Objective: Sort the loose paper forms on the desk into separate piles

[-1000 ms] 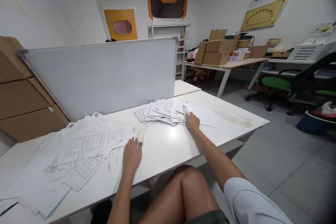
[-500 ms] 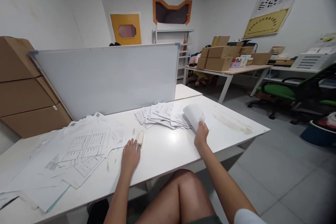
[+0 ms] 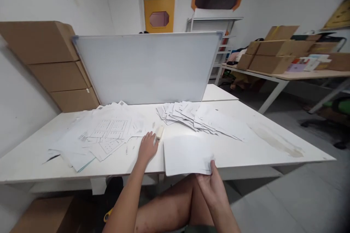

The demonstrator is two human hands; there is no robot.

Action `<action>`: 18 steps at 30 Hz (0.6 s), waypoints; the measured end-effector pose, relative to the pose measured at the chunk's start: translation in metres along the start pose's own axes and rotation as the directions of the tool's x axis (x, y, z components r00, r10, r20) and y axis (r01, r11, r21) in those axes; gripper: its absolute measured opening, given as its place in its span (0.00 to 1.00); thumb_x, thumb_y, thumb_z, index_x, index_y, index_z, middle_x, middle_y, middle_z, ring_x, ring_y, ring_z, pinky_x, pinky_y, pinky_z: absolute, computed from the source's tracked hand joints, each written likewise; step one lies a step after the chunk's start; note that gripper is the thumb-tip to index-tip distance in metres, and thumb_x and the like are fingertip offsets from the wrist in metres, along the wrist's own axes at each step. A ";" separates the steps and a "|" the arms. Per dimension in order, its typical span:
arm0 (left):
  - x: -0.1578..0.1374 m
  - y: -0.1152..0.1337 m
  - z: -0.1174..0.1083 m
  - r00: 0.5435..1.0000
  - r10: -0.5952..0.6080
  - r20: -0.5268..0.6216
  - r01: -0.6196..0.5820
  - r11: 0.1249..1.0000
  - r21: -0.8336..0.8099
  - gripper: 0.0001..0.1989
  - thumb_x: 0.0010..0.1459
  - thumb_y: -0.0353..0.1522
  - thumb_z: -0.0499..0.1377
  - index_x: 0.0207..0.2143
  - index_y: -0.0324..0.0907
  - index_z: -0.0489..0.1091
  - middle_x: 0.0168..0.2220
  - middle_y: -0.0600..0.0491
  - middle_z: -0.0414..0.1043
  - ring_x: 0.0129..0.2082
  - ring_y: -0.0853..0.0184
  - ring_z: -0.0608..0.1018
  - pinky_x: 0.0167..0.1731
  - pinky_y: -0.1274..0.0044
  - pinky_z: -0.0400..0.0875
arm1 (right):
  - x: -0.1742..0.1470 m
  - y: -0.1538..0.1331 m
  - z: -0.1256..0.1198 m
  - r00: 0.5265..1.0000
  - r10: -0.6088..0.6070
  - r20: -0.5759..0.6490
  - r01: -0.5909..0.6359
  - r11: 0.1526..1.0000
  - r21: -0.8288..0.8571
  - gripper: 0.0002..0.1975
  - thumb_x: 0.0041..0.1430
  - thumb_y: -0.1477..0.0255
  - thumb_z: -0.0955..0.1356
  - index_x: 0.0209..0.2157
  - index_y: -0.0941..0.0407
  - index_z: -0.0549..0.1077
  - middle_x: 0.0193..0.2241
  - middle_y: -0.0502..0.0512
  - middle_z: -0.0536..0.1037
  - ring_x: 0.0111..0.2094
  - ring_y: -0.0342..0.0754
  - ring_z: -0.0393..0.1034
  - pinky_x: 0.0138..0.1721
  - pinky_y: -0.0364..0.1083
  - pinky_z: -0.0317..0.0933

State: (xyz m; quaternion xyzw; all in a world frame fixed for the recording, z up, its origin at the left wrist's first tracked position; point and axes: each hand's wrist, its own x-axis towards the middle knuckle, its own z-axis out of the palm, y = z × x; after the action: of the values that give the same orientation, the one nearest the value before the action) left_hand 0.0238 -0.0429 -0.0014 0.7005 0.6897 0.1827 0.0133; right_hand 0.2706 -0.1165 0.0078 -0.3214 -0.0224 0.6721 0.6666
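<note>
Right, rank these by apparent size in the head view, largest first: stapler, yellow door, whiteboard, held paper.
1. Whiteboard
2. Held paper
3. Yellow door, visible part only; its bottom is hidden
4. Stapler

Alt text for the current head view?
Right hand holds white paper over the front edge of a white table; left hand rests by a cream stapler. Printed sheets lie left, a fanned paper pile and whiteboard behind.
</note>
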 end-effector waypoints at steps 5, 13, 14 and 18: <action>-0.006 0.006 -0.002 0.999 -0.023 0.026 0.024 0.998 -0.052 0.24 0.63 0.37 0.46 0.59 0.36 0.61 0.64 0.43 0.55 0.65 0.58 0.56 0.62 0.65 0.50 | -0.020 0.004 -0.026 0.993 0.112 0.037 -0.101 0.970 -0.223 0.19 0.53 0.51 0.68 0.39 0.51 0.75 0.43 0.52 0.78 0.47 0.46 0.72 0.44 0.45 0.70; -0.005 0.003 -0.004 0.989 0.015 0.150 -0.014 1.000 -0.009 0.31 0.62 0.44 0.46 0.63 0.37 0.55 0.67 0.44 0.46 0.67 0.56 0.48 0.64 0.64 0.42 | -0.032 0.035 -0.041 0.920 0.384 0.075 -0.333 0.869 -0.365 0.16 0.42 0.65 0.77 0.32 0.56 0.74 0.33 0.54 0.80 0.31 0.46 0.75 0.34 0.44 0.69; -0.006 0.002 -0.006 0.983 0.041 0.181 -0.040 0.999 -0.007 0.34 0.59 0.45 0.49 0.64 0.37 0.52 0.68 0.45 0.44 0.68 0.55 0.46 0.64 0.63 0.41 | -0.031 0.040 -0.039 0.919 0.384 0.084 -0.328 0.867 -0.376 0.17 0.41 0.64 0.77 0.32 0.57 0.74 0.32 0.55 0.80 0.30 0.46 0.74 0.33 0.43 0.69; -0.007 -0.003 -0.012 0.963 0.134 0.236 -0.119 0.990 -0.074 0.42 0.54 0.41 0.54 0.67 0.39 0.42 0.68 0.47 0.43 0.68 0.55 0.44 0.64 0.61 0.39 | -0.022 0.059 -0.033 0.960 0.266 0.085 -0.214 0.897 -0.388 0.20 0.42 0.62 0.76 0.36 0.58 0.73 0.23 0.52 0.78 0.23 0.45 0.71 0.27 0.43 0.67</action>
State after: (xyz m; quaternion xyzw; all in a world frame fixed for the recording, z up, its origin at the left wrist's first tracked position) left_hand 0.0175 -0.0526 0.0069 0.7594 0.6311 0.1175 0.1059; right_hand 0.2318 -0.1558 -0.0362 -0.3968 -0.1556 0.7528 0.5016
